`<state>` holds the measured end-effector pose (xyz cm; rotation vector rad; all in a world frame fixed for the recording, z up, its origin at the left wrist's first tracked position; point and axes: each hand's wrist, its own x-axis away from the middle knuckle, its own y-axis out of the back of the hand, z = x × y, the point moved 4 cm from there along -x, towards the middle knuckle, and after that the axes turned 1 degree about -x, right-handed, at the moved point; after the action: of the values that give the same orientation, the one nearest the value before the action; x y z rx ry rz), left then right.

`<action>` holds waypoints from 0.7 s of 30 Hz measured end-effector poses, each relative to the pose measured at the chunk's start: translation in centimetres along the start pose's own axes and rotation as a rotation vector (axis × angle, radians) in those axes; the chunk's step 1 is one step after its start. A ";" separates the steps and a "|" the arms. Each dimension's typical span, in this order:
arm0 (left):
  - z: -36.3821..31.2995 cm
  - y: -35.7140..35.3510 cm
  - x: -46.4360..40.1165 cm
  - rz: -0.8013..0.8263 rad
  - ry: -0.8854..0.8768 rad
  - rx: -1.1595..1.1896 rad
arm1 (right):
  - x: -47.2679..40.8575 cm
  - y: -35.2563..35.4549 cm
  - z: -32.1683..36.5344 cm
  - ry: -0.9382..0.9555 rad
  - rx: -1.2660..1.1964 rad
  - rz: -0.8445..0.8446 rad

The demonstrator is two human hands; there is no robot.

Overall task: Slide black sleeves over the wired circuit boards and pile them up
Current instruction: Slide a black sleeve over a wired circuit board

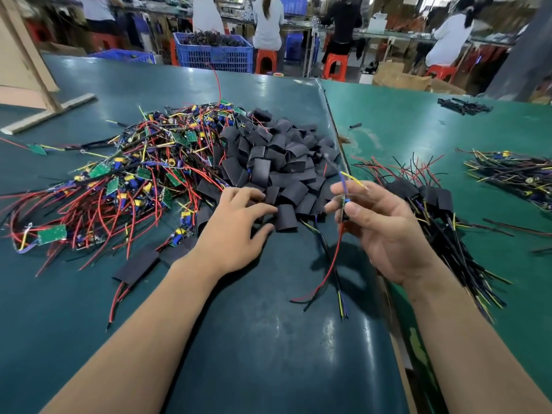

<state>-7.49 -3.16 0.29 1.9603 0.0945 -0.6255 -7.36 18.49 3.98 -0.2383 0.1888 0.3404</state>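
Busy workshop behind us, people on orange stools (335,64) at long benches and a blue crate (215,50) of wiring at 12 o'clock. We're at a green table (254,339). Big tangle of wired circuit boards (125,174) sits at 10 o'clock, with the heap of black sleeves (280,162) right beside it, touching, dead centre. Our left hand (236,231) is down on the near edge of that heap, fingers curled onto a sleeve, though we can't tell if it's actually gripped. Our right hand (385,231) pinches one board (345,204) upright between thumb and fingertips, its red and black wires (331,264) dangling to the table. Finished sleeved boards (433,201) are piled at 3 o'clock, just behind that hand.
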 end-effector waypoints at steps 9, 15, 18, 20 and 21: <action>-0.2 0.6 -0.2 0.044 0.013 0.194 | -0.1 0.4 0.2 0.052 -0.135 -0.049; 0.3 0.7 -0.4 0.088 0.043 0.077 | -0.2 0.3 0.6 0.095 -0.207 -0.137; 0.3 0.9 -0.4 0.147 0.023 0.097 | 0.0 0.6 1.0 0.158 -0.066 -0.237; 0.3 1.2 -0.2 0.207 0.027 0.132 | 0.1 0.8 1.2 0.215 0.030 -0.300; 0.3 1.2 -0.1 0.258 0.042 0.152 | 0.1 0.8 1.2 0.235 0.042 -0.318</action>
<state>-7.28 -4.01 1.24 2.0887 -0.1827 -0.4322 -7.41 19.60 4.94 -0.2618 0.3838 -0.0081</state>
